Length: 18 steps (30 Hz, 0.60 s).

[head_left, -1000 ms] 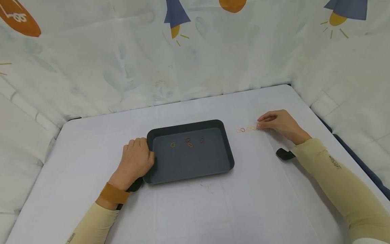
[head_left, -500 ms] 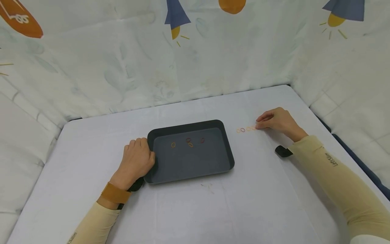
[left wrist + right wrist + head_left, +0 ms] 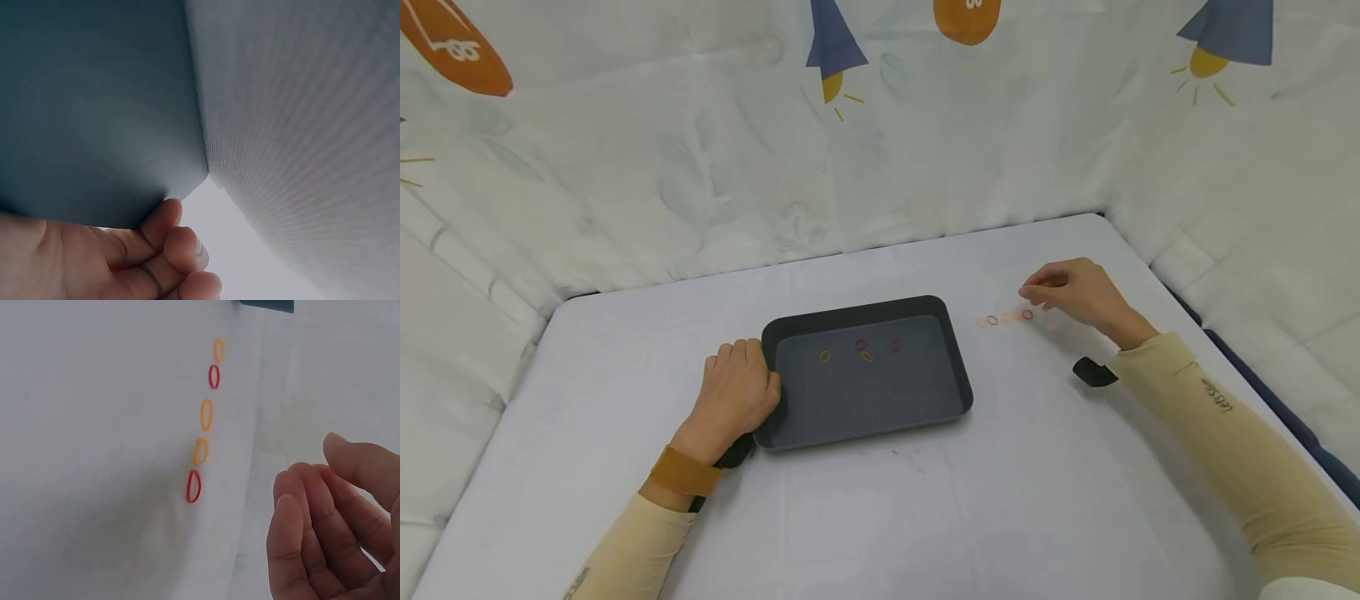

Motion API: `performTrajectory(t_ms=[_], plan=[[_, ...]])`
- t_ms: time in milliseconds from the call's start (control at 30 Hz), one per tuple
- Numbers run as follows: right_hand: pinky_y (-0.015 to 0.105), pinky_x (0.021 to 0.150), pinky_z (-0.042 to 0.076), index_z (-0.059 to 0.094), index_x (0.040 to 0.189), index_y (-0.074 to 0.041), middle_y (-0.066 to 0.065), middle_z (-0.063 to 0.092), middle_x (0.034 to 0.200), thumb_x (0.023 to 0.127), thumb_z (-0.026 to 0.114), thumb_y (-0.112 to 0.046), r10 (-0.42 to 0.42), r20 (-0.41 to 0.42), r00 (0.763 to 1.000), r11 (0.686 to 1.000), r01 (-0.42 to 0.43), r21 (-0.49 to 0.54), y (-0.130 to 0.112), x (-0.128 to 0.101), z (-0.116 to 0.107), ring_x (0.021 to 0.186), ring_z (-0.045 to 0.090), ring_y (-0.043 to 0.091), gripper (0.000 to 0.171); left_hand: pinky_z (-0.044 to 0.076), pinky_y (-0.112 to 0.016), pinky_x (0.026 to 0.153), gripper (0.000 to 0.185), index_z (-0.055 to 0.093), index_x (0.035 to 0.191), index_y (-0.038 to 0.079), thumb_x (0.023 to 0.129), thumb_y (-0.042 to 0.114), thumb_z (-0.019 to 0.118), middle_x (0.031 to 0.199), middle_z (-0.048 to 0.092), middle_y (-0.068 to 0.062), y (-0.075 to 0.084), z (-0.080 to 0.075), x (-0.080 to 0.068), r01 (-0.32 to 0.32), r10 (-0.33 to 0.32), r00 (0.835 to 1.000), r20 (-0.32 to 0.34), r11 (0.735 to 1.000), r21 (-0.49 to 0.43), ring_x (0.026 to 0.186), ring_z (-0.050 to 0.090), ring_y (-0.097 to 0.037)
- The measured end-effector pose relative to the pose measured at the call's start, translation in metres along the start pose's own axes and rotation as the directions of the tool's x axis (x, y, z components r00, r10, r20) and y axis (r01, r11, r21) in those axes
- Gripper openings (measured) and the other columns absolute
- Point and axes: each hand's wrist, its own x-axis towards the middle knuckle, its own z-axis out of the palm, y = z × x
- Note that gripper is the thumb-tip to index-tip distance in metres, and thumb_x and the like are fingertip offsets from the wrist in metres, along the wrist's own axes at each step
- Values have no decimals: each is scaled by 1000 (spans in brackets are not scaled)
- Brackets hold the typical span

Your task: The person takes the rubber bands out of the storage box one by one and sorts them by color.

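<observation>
My left hand point(image 3: 735, 392) grips the left wall of a dark grey rectangular tray point(image 3: 865, 417), fingers curled at its edge in the left wrist view. Inside lie thin rubber bands, two yellow, one of them point(image 3: 825, 357) at the left, and two red, one point(image 3: 896, 346) at the right. Right of the tray, several more bands form a row on the table. A red band point(image 3: 194, 486) ends it, beside a yellow band point(image 3: 200, 451). My right hand point(image 3: 1078, 292) hovers just above that end, fingers loosely bent, thumb apart, holding nothing.
A white cloth covers the table point(image 3: 880, 525). A pale curtain point(image 3: 722, 158) printed with rockets hangs behind its back edge. Black wrist devices, one point(image 3: 1095, 372) under the right forearm, stick out close to the table.
My right hand has let go of the red band at the row's right end and lifted up and slightly left, uncovering it. The left hand stays on the tray.
</observation>
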Motion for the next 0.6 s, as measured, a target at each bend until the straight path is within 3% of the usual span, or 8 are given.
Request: performTrajectory(t_ms=[367,433,600], plan=[[33,80,53,77,111,-27,-6,79,106,91,74,-52,-116,5,993,985,114,128,-43,-4,9,97,73,26,32,32,-39,68,19,50,89,-3,94,14,44,80,48,-16,3,1,5,8,-8,1000,10,1000,-1,76,45,-32],[33,76,54,77,110,-28,-5,79,105,91,75,-51,-133,17,991,980,129,153,-52,-3,11,98,73,27,30,32,-40,69,20,51,91,-4,95,14,44,82,49,-16,4,1,6,17,-17,1000,16,1000,0,78,45,-33],[34,81,54,77,109,-27,3,79,106,91,76,-47,-192,38,981,959,179,221,-72,1,20,100,73,31,27,35,-42,73,23,52,97,-7,96,15,45,86,51,-18,8,0,6,34,-34,999,31,999,-2,82,46,-34]])
